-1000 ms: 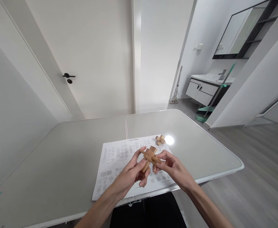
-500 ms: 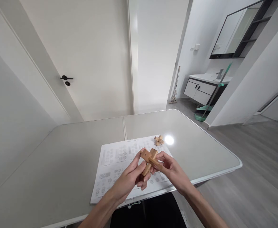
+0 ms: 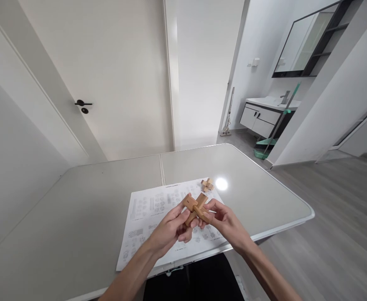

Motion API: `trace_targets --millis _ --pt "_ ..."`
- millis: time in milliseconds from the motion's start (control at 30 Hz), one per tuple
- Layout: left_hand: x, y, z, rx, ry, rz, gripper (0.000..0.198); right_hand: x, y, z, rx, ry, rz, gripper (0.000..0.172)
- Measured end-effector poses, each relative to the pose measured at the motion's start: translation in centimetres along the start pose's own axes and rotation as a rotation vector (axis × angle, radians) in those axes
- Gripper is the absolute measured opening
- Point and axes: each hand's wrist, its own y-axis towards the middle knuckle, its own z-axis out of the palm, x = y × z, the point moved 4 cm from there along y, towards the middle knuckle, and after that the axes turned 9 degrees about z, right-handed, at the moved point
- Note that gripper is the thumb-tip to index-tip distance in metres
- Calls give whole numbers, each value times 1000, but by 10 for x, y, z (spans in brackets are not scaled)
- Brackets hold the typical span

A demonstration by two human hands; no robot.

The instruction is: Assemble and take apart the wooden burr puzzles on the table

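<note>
Left hand (image 3: 171, 228), right hand (image 3: 223, 218) on wooden pieces (image 3: 196, 207)

One left hand (image 3: 169, 230) and one right hand (image 3: 229, 219): two in all. One held wooden puzzle (image 3: 197, 209) and one unheld wooden puzzle (image 3: 207, 184): two in all. Counted singly, one each: paper sheet (image 3: 142, 221), table (image 3: 86, 221), door handle (image 3: 83, 103), mirror (image 3: 305, 42), tap (image 3: 284, 97), sink (image 3: 268, 101), mop (image 3: 229, 110), dustpan (image 3: 260, 154).

The left hand (image 3: 168, 229) and the right hand (image 3: 229, 223), near the lower centre of the frame, are seen bare, as are the slender forearms (image 3: 131, 269) tapering toward the wrists. Plain black legwear (image 3: 215, 278) is worn, shown at the bottom centre.
</note>
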Motion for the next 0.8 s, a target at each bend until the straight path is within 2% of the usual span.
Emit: trace_targets --millis 67,133,233,333,400,633,733,800 --pt "2 3 4 -22 -31 4 39 -5 -1 -3 -12 21 32 32" --pt "5 5 8 -42 -69 3 33 -12 -1 -6 -62 83 65 32" --pt "11 7 8 -86 -67 21 41 -21 0 -9 -99 176 92 34" --pt "18 11 1 -118 65 68 71 -23 2 -10 -80 222 108 35" --pt "22 15 -3 -117 150 111 83 -22 2 -11 -74 232 114 35" --pt "26 27 1 -133 275 165 83 -21 3 -17 -68 238 105 35" --pt "24 29 -3 -197 377 164 84 -28 4 -28 -146 238 104 34" --pt "20 25 -13 -229 461 170 82 -32 3 -44 -251 188 92 37"
